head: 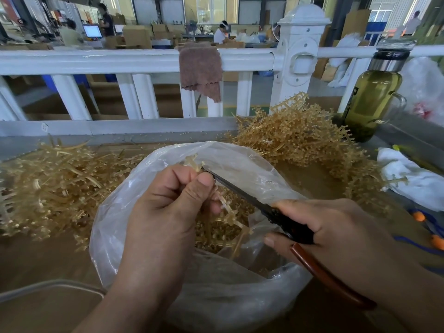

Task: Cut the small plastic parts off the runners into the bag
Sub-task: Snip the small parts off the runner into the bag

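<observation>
Factory worktop (48,260). Left hand (168,212) pinching runner (228,210) over bag (240,164); right hand (336,227) gripping cutters (276,212). Best snipped close, blade tips above opening.

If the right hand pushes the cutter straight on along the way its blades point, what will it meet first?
Most likely the runner pinched in the left hand: the cutter in the right hand has its tip right at it, above the bag. Depth is unclear, so contact is uncertain.

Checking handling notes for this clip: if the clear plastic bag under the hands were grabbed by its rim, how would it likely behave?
The bag would probably be floppy: its thin film is crumpled and its rim sags unevenly. It likely feels light, holding only small cut parts. Lifted by one side, it may slump and spill.
</observation>
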Demonstrator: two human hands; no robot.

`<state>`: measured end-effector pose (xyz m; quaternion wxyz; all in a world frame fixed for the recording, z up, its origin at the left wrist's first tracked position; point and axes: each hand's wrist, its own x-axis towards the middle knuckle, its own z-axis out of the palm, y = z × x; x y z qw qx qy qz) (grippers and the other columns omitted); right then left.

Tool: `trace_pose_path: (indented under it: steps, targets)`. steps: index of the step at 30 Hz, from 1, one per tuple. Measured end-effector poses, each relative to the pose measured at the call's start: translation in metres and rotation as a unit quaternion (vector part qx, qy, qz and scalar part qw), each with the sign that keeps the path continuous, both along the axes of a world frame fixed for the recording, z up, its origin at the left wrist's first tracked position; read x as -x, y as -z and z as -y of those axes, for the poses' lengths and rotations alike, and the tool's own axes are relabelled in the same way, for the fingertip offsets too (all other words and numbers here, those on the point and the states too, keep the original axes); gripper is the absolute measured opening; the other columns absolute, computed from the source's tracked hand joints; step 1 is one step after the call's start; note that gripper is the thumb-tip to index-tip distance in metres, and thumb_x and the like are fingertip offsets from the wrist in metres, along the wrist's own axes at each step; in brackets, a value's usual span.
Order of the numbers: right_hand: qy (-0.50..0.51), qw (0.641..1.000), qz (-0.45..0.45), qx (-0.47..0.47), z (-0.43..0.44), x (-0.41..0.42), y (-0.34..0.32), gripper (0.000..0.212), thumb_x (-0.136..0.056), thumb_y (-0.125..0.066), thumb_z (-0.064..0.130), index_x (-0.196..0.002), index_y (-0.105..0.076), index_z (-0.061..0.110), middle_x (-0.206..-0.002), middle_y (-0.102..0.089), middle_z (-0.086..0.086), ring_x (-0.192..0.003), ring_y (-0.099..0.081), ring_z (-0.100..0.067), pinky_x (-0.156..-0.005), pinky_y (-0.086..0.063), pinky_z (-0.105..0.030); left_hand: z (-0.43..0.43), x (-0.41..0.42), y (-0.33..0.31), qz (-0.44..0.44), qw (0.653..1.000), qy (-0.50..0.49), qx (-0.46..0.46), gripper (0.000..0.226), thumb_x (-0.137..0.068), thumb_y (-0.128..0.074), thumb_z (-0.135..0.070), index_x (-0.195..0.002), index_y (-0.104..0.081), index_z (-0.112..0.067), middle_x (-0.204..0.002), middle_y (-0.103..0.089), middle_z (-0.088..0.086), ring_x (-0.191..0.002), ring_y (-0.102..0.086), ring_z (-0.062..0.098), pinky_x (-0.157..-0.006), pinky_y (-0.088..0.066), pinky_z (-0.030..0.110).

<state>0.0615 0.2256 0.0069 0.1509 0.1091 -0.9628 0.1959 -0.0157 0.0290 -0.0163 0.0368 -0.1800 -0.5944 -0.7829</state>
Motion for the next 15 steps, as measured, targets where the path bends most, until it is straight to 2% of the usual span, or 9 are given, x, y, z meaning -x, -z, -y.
trace_pose_path:
  steps: [4, 7, 11, 15]
  targets:
    - [-0.002, 1.000, 0.003, -0.005, -0.0025, 0.0015, 0.0015, 0.032, -0.086, -0.049, 0.061, -0.073, -0.053, 0.031, -0.056, -0.047, 0.016, -0.057, -0.052, -0.003, -0.051, -0.036, -0.015, 0.0004, 0.0019, 0.0023, 0.001, 1.000, 0.000, 0.015, 0.021, -0.085, -0.067, -0.035, -0.071, -0.063, -0.021, -0.067, -0.063, 0.008, -0.067, -0.060, 0.019, -0.069, -0.050, 0.026]
    - [-0.002, 1.000, 0.013, -0.004, -0.0029, 0.0030, 0.0043, 0.036, -0.084, -0.047, 0.064, -0.077, -0.057, 0.030, -0.059, -0.051, 0.015, -0.060, -0.054, -0.004, -0.051, -0.038, -0.017, 0.0008, 0.0033, 0.0034, 0.010, 1.000, 0.008, 0.001, 0.020, -0.085, -0.067, -0.031, -0.069, -0.062, -0.020, -0.066, -0.063, 0.008, -0.065, -0.060, 0.019, -0.065, -0.052, 0.023]
    - [-0.003, 1.000, 0.022, 0.001, -0.0026, 0.0046, 0.0086, 0.039, -0.082, -0.048, 0.066, -0.083, -0.061, 0.029, -0.064, -0.055, 0.015, -0.065, -0.055, -0.004, -0.055, -0.040, -0.019, 0.0009, 0.0049, 0.0025, 0.025, 1.000, -0.006, -0.008, 0.012, -0.081, -0.069, -0.026, -0.070, -0.065, -0.023, -0.069, -0.068, 0.011, -0.063, -0.065, 0.022, -0.066, -0.057, 0.030]
    - [-0.015, 0.999, 0.031, 0.008, -0.0051, 0.0058, 0.0087, 0.050, -0.083, -0.043, 0.071, -0.091, -0.064, 0.027, -0.070, -0.060, 0.013, -0.067, -0.058, -0.005, -0.059, -0.044, -0.025, 0.0021, 0.0061, 0.0025, 0.021, 0.999, -0.025, -0.002, 0.010, -0.085, -0.067, -0.028, -0.076, -0.064, -0.023, -0.075, -0.071, 0.011, -0.065, -0.071, 0.024, -0.067, -0.060, 0.030]
